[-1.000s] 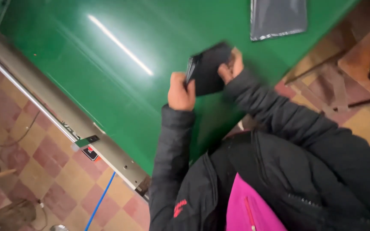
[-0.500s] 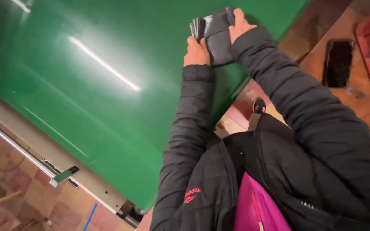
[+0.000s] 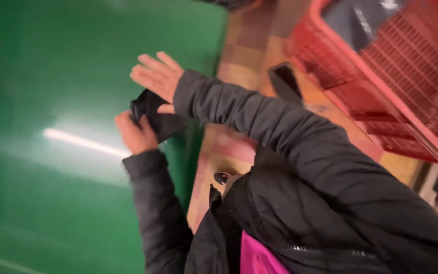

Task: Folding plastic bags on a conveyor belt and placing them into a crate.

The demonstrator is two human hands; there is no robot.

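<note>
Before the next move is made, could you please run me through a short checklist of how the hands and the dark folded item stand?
1. Left hand grips the dark folded item: ok.
2. Right hand closed on the item: not ok, its palm is open with fingers spread above it.
3. Item lies over the green table, near its edge: ok.
4. Item resting flat on the table: cannot tell, the picture is blurred.
5. Red crate stands apart from both hands: ok.

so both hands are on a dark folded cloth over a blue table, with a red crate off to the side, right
Not quite: the table is green, not blue, as the head view shows. The left hand and right hand are on the dark folded cloth, with the red crate to the side.
</note>
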